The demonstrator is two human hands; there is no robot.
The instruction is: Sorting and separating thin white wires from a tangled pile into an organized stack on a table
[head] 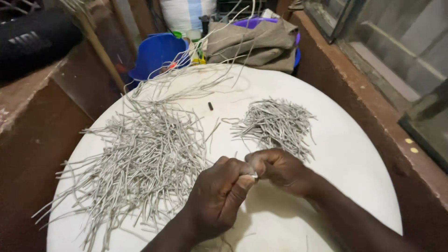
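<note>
My left hand (219, 196) and my right hand (280, 169) meet over the near middle of a round white table (354, 154). Both are closed on one short grey strand (255, 176), of which only a pale tip shows between the thumbs. To the left spreads a large loose heap of long grey strands (144, 158). Beyond my right hand lies a smaller, tighter pile of short grey strands (276, 123). A small dark piece (210, 106) rests between the two piles.
A blue bucket (156, 53) and folded khaki cloth (254, 42) over a purple basin stand past the table's far edge. A black cylindrical speaker (35, 39) lies on the brown ledge at left. A brown wall and window frame (387, 56) run along the right.
</note>
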